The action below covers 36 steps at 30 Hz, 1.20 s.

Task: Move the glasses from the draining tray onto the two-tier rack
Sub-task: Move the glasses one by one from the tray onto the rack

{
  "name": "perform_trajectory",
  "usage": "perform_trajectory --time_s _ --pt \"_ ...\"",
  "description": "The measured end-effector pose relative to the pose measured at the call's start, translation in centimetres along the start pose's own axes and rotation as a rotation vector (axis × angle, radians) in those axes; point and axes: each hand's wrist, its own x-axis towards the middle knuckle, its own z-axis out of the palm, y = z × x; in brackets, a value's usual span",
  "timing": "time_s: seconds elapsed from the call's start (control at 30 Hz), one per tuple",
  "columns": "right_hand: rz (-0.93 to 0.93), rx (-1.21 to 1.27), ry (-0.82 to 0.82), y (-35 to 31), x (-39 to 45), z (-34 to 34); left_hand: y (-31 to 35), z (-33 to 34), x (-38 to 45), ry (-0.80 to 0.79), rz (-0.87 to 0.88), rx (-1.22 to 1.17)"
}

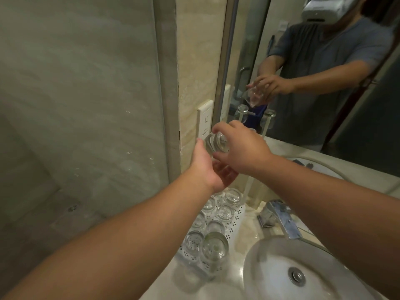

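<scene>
Gripping one glass [216, 142] between them — right hand [242, 148] above, left hand [207, 167] cupped beneath.

No readable words, brand names or numbers appear anywhere. The only sign-like marks are faint grey symbols on the white rectangular plastic wall plate [205, 120] beside the mirror edge; they are too small and blurred to make out. The clear drinking glasses and chrome tap carry no visible labels.
</scene>
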Motion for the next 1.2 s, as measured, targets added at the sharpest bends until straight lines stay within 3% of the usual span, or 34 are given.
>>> perform_trajectory --time_s 0.27,0.47,0.6,0.73,0.87,1.0,1.2 --pt "-0.054 0.062 0.048 -0.4 -1.7 -0.6 0.6 0.5 -1.1 -0.032 -0.038 0.048" --pt "-0.034 0.266 0.087 -0.1 -3.1 -0.4 1.6 1.1 -0.7 -0.136 0.000 0.130" --pt "-0.011 0.432 0.132 0.3 -3.5 -0.7 2.3 1.5 -0.5 -0.106 0.146 0.234" --pt "0.157 0.591 0.195 0.9 -2.8 -1.0 2.4 1.9 -0.2 -0.027 0.387 0.425" --pt "0.301 0.737 0.196 1.9 -2.4 -1.1 2.1 2.2 -0.6 -0.070 0.549 0.501" --pt "0.289 0.844 0.144 2.2 -3.0 -1.6 1.1 2.5 -0.5 -0.123 0.716 0.604" --pt "0.288 0.792 0.187 3.3 -4.6 -2.6 -1.5 3.6 -0.3 -0.209 0.762 0.680"
